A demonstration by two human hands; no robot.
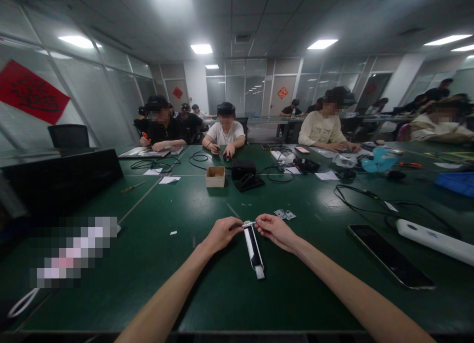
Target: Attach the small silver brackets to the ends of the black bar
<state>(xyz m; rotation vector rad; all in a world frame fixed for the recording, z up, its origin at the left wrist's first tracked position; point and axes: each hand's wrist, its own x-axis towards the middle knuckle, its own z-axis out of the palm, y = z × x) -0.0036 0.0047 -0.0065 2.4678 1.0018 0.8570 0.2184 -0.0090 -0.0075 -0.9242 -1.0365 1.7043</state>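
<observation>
A slim white-and-black device point(254, 249) with a metal tip lies lengthwise on the green table point(155, 279), pointing toward me. Its far end has a small metal crosspiece point(249, 224). My left hand point(221, 235) pinches the crosspiece's left side between its fingers, and my right hand point(276, 232) grips the right side. Both hands are close together, and the fingers hide part of the crosspiece. Just beyond my right hand lie small perforated metal plates point(284, 214).
A black tablet or phone point(390, 256) and a white power strip point(433, 239) lie to the right, with a black cable point(370, 200) beyond. Ahead stand a small cardboard box point(215, 176) and a black case point(243, 169). Co-workers sit along the table's far side.
</observation>
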